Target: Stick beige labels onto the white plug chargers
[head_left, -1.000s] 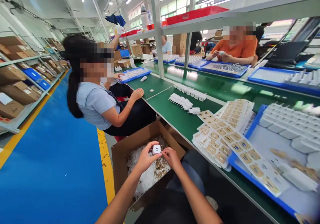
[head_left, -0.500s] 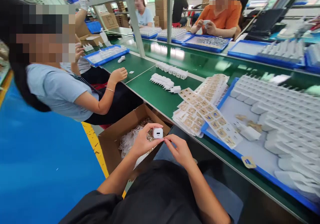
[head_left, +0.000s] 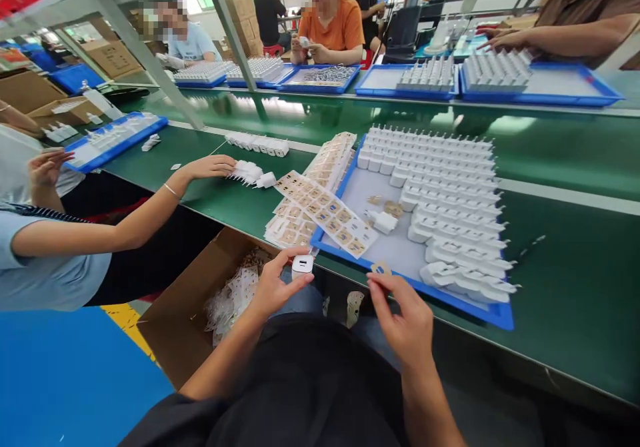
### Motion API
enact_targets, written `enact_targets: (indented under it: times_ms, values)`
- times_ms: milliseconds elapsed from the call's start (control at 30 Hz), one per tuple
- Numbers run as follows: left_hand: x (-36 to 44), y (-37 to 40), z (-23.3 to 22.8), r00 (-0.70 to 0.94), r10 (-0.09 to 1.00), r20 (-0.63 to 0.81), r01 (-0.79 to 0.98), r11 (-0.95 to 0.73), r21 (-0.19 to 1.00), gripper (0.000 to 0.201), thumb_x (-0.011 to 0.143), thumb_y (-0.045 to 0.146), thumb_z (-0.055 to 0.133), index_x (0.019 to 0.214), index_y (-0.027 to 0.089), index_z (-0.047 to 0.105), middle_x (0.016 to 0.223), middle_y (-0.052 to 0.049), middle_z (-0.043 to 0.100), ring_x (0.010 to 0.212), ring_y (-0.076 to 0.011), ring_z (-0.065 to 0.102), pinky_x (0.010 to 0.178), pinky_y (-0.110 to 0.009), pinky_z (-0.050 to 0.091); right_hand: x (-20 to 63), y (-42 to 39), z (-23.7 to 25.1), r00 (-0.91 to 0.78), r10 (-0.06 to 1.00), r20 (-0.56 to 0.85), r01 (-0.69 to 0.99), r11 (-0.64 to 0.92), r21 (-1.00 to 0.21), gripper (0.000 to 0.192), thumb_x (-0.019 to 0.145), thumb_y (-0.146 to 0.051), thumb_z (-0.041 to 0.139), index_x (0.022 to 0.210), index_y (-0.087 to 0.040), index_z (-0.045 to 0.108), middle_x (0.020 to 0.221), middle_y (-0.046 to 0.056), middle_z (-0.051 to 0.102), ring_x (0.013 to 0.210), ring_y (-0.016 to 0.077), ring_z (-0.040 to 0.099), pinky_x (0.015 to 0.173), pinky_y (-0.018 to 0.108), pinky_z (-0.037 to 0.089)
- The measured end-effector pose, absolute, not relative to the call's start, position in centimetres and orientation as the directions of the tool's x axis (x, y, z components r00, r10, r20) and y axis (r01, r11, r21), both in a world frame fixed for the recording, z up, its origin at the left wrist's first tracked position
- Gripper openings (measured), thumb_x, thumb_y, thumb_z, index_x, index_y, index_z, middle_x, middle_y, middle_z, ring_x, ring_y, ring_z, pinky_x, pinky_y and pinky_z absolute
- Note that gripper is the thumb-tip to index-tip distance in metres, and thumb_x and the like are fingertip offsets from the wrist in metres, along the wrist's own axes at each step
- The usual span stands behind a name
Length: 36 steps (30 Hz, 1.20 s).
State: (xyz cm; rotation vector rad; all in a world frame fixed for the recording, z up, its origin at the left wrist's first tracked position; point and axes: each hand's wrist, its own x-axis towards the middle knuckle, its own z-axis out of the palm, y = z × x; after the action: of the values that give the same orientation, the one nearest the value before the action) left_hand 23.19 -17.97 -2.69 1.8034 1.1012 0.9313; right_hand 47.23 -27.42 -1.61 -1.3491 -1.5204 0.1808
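Now, near the blue tray (head_left: 504, 315), left hand (head_left: 273, 288) clamps the white charger (head_left: 303, 264), probably light, stiff, side-held best; right hand's (head_left: 407, 317) grip unclear.

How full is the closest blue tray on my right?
Partly full: the blue tray holds white chargers at its right and far end; bare floor shows left.

I had open air between the left hand (head_left: 277, 284) and right hand (head_left: 407, 317), and room over the green bench (head_left: 575, 294) right of the blue tray (head_left: 503, 315). White chargers (head_left: 445, 190) blocked most of the tray; sticker sheets (head_left: 330, 210) lapped its near left corner. Co-worker's arm (head_left: 143, 227) crossed further left.
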Motion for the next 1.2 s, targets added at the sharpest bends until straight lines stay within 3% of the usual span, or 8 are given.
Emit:
enact_targets:
  times_ms: [67,200,467,567,733,900,1000,1200]
  values:
    - [24.9,-17.9,-2.7,0.395,0.902,0.176,0.323,-0.315,0.892,0.042,0.085,0.043,0.074,0.12,0.021,0.066,0.105,-0.008,0.075,0.092,-0.0216,0.069,0.084,-0.032,0.053,48.6,-27.4,-2.0,0.24,0.773,0.588,0.747,0.24,-0.62,0.022,0.098,-0.017,0.057,0.118,-0.022,0.066,0.104,0.009,0.073,0.093,0.0214,0.069,0.085,0.036,0.057]
    - [27.5,-17.8,-2.2,0.476,0.861,0.182,0.327,-0.365,0.872,0.043,0.083,0.041,0.075,0.12,0.02,0.066,0.102,-0.007,0.076,0.088,-0.0215,0.07,0.081,-0.031,0.054,49.4,-26.2,-3.2,0.242,0.825,0.511,0.847,0.076,-0.525,0.037,0.101,-0.029,0.051,0.136,-0.017,0.058,0.119,0.017,0.07,0.107,0.0309,0.064,0.092,0.05,0.054]
    - [28.0,-17.4,-1.8,0.492,0.851,0.184,0.34,-0.383,0.859,0.043,0.084,0.039,0.076,0.122,0.02,0.066,0.103,-0.007,0.076,0.09,-0.0222,0.072,0.079,-0.03,0.055,49.7,-24.9,-3.2,0.308,0.849,0.429,0.747,0.063,-0.661,0.029,0.1,-0.026,0.049,0.124,-0.021,0.065,0.094,0.009,0.073,0.087,0.026,0.065,0.082,0.043,0.053]
    - [27.8,-17.5,-1.8,0.483,0.856,0.186,0.342,-0.38,0.859,0.043,0.083,0.037,0.078,0.12,0.021,0.065,0.107,-0.008,0.077,0.092,-0.0224,0.072,0.082,-0.031,0.055,49.8,-25.7,-2.8,0.365,0.834,0.413,0.607,0.123,-0.785,0.023,0.097,-0.028,0.058,0.118,-0.024,0.068,0.091,0.005,0.073,0.086,0.023,0.066,0.083,0.041,0.054]
    - [28.0,-17.9,-1.2,0.499,0.831,0.247,0.293,-0.43,0.854,0.043,0.079,0.033,0.083,0.117,0.021,0.065,0.111,-0.009,0.076,0.101,-0.0234,0.071,0.089,-0.032,0.054,48.5,-27.3,-2.1,0.535,0.782,0.321,0.146,0.289,-0.946,0.021,0.09,-0.023,0.071,0.111,-0.026,0.07,0.09,0.003,0.071,0.085,0.0177,0.067,0.081,0.034,0.056]
    - [27.8,-18.0,-0.8,0.504,0.806,0.309,0.158,-0.438,0.885,0.045,0.079,0.029,0.084,0.114,0.022,0.057,0.116,-0.009,0.074,0.107,-0.0226,0.071,0.093,-0.034,0.054,45.8,-27.1,-1.1,0.358,0.916,0.18,-0.213,0.268,-0.94,0.028,0.088,-0.021,0.074,0.115,-0.028,0.069,0.085,0.001,0.069,0.083,0.0158,0.068,0.075,0.03,0.059]
    - [27.2,-17.6,-0.7,0.507,0.796,0.332,0.08,-0.426,0.901,0.045,0.079,0.024,0.083,0.112,0.023,0.053,0.119,-0.009,0.073,0.108,-0.0215,0.071,0.093,-0.034,0.054,44.3,-26.3,-0.7,0.305,0.942,0.136,-0.294,0.23,-0.928,0.032,0.086,-0.019,0.076,0.115,-0.029,0.069,0.086,0.0,0.068,0.084,0.0144,0.067,0.076,0.028,0.059]
    - [25.3,-16.6,-0.8,0.557,0.718,0.416,0.097,-0.554,0.827,0.047,0.082,0.031,0.079,0.126,0.022,0.063,0.126,-0.012,0.066,0.119,-0.0264,0.064,0.101,-0.04,0.053,42.7,-24.6,-0.2,0.257,0.964,0.073,-0.348,0.162,-0.923,0.032,0.085,-0.022,0.077,0.115,-0.029,0.067,0.085,0.0,0.068,0.079,0.0133,0.067,0.07,0.024,0.058]
